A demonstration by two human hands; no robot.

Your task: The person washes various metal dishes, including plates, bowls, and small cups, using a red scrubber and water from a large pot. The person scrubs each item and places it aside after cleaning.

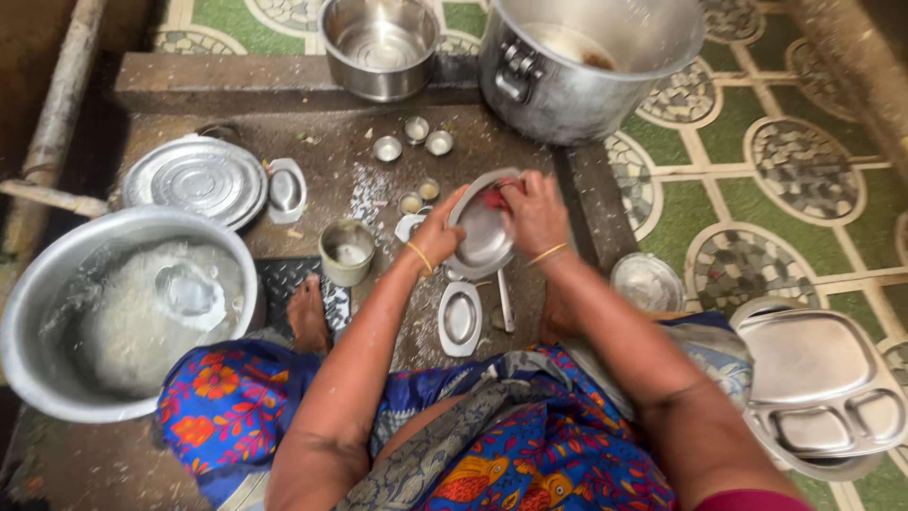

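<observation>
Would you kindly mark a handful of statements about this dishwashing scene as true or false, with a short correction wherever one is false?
1. The left hand holds a small oval steel plate. True.
2. The right hand is empty and resting on the floor. False: it presses a red scrubber against the plate.
3. The large basin at the left holds foamy water. True.
4. The compartment tray lies inside that basin. False: it lies at the right, on the patterned floor.
5. A steel tumbler stands upright near the left hand. True.
</observation>
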